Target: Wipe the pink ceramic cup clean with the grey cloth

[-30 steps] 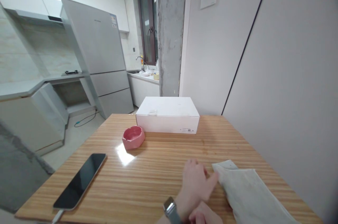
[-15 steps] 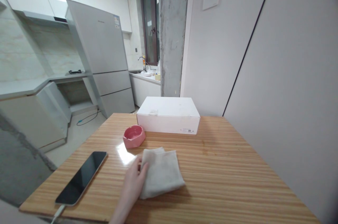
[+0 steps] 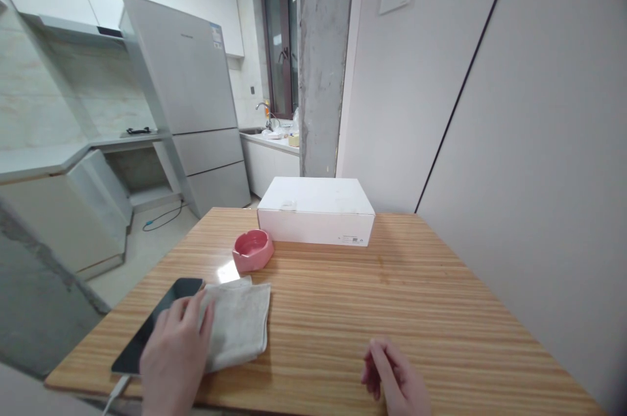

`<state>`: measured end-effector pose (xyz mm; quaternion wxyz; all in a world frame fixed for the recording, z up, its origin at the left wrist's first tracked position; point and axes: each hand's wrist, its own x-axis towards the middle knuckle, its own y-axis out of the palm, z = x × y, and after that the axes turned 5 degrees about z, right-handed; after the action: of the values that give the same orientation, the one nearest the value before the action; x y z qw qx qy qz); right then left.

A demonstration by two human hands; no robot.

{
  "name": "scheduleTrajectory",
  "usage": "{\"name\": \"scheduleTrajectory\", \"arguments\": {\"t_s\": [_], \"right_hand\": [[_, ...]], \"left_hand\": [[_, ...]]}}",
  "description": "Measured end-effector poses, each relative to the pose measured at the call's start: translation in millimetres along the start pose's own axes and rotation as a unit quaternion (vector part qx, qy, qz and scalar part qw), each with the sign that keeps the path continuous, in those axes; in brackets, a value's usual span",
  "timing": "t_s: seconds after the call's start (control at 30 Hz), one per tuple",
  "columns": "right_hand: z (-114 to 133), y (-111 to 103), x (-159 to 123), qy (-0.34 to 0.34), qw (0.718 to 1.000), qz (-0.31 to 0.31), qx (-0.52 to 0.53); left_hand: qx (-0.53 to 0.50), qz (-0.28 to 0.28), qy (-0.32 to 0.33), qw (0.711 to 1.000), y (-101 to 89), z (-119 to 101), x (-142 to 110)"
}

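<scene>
My left hand (image 3: pixel 176 347) is closed on the left side of a folded grey cloth (image 3: pixel 240 324). The cloth lies flat on the table, apart from the edge that my fingers cover. Beneath and beside this hand is a black-screened smartphone (image 3: pixel 147 331), partly hidden by it, with a white charging cable (image 3: pixel 116 393) at its near end. My right hand (image 3: pixel 396 377) is low over the table's near side, fingers curled in loosely with nothing seen in them. Behind the cloth stands a pink ashtray (image 3: pixel 253 251).
A closed white box (image 3: pixel 316 226) sits at the far side of the wooden table (image 3: pixel 416 292), just right of the ashtray. White wall panels (image 3: pixel 529 161) rise along the right. A grey refrigerator (image 3: pixel 186 76) and kitchen counters stand beyond the table on the left.
My left hand has moved left, and the cloth has slid with it up against the phone. My right hand has come into view at the lower right.
</scene>
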<state>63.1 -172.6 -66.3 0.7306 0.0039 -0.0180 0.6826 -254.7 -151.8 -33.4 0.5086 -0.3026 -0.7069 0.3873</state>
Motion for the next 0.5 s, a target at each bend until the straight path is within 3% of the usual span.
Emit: {"name": "scheduleTrajectory", "arguments": {"t_s": [0.07, 0.1, 0.2, 0.27, 0.33, 0.5], "right_hand": [[-2.7, 6.0, 13.9, -0.002, 0.999, 0.037, -0.004], [-4.9, 9.6, 19.7, 0.005, 0.999, 0.053, -0.003], [-12.3, 18.6, 29.6, 0.052, 0.994, 0.092, -0.002], [-15.6, 20.2, 30.2, 0.051, 0.992, 0.114, -0.013], [-17.1, 18.2, 28.1, 0.035, 0.991, 0.125, -0.017], [-17.1, 15.0, 24.2, 0.046, 0.992, 0.115, -0.001]], "left_hand": [[-0.107, 0.016, 0.039, 0.993, 3.7, -40.3, -12.0], [-0.18, 0.052, 0.051, 0.981, 7.6, -61.4, -18.5], [-0.384, 0.212, 0.095, 0.893, 22.2, -116.8, -36.4], [-0.461, 0.281, 0.098, 0.836, 30.0, -139.9, -44.1], [-0.49, 0.31, 0.09, 0.81, 34.1, -150.0, -47.7], [-0.496, 0.326, 0.084, 0.8, 32.8, -146.2, -48.3]]}}
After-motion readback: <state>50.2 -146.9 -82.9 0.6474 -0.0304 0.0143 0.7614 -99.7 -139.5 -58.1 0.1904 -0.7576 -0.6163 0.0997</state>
